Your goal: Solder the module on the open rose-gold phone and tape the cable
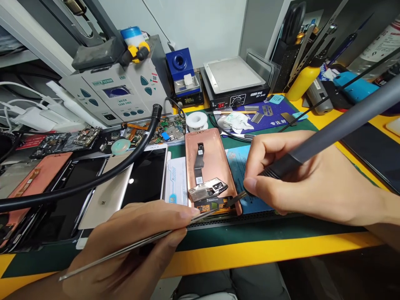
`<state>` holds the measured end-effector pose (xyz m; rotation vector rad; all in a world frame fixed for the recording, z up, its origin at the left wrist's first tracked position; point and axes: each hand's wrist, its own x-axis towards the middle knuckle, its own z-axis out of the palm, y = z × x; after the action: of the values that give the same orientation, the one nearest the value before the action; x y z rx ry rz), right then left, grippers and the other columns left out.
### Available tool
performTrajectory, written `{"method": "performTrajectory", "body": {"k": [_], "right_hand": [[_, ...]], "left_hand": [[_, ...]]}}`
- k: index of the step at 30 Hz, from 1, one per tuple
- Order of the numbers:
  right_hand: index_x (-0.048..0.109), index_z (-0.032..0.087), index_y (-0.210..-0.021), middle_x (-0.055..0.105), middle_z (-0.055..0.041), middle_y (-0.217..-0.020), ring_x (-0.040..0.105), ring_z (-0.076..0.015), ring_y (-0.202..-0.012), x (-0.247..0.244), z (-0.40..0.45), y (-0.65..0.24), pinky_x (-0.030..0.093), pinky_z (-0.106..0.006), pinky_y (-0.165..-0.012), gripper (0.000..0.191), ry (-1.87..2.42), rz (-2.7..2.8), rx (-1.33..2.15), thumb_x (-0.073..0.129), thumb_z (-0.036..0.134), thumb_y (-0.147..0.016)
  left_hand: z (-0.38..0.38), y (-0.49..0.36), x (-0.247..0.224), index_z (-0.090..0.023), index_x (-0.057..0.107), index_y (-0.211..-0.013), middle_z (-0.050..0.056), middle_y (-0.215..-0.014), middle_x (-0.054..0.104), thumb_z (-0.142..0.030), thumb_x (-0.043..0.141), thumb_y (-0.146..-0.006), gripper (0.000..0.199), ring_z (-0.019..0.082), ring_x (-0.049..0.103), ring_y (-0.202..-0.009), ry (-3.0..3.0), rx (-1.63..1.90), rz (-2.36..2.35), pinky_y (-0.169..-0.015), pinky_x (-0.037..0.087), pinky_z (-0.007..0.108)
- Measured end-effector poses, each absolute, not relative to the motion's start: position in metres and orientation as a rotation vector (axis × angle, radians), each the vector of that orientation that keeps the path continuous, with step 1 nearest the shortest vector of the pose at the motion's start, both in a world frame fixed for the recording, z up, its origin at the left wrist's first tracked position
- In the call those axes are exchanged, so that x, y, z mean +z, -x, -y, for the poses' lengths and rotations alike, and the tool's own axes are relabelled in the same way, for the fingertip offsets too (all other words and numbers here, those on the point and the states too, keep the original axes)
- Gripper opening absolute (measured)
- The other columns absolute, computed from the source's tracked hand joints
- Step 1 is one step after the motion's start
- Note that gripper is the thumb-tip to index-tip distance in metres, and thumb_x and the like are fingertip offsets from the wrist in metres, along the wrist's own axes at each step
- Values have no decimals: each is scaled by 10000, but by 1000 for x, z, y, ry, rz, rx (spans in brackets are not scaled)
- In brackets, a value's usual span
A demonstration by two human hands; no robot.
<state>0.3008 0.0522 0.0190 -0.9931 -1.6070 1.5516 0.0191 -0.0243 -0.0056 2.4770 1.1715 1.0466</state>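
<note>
My left hand [150,233] is closed on metal tweezers [125,251], whose points reach a small flex circuit board [211,206]. In my right hand [300,179] is a dark grey pen-shaped tool [312,141], held like a pen. Its flat dark tip is at the right end of the board; whether it touches cannot be made out. The board lies across the lower end of a copper-coloured phone back shell [206,141]. Just above it sits a shiny metal shield piece [208,188]. A black flex cable [199,162] lies further up the shell.
Several phones and shells, including a white-framed phone [149,175], lie at left, crossed by a black hose [93,192]. Behind stand a hot-air station [115,91], a soldering tip stand [179,62] and a heating plate [234,75]. A solder spool [196,121] sits above the shell.
</note>
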Motion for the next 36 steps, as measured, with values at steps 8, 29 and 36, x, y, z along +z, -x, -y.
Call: {"method": "performTrajectory", "body": {"k": [8,29,36], "right_hand": [[690,207,-641,547,87,-496,373,-28,-412,20,-54,-297,222,-137,-340,184,1043,1636,1516,753,44,-699],[688,209,-637,565,81,-491,405,-46,-403,22,-52,-297,237,-157,-343,182,1035,1636,1548,726,37,-682],[675,209,-639,575,73,-500,420,-55,-406,24,-52,-297,262,-168,-345,191,1057,1672,1521,736,31,-674]], "left_hand": [[25,-17,-4,-324,771,-1210,-72,-1091,888,-94,613,-950,381,121,869,-900,-2463,1026,-1190,-893,705,153],[24,-19,-3,-293,774,-1214,-41,-1072,891,-81,620,-944,376,158,872,-852,-2467,1062,-1146,-840,747,228],[23,-20,-6,-311,773,-1223,-56,-1069,889,-80,611,-936,403,164,873,-849,-2488,1085,-1127,-852,749,235]]}}
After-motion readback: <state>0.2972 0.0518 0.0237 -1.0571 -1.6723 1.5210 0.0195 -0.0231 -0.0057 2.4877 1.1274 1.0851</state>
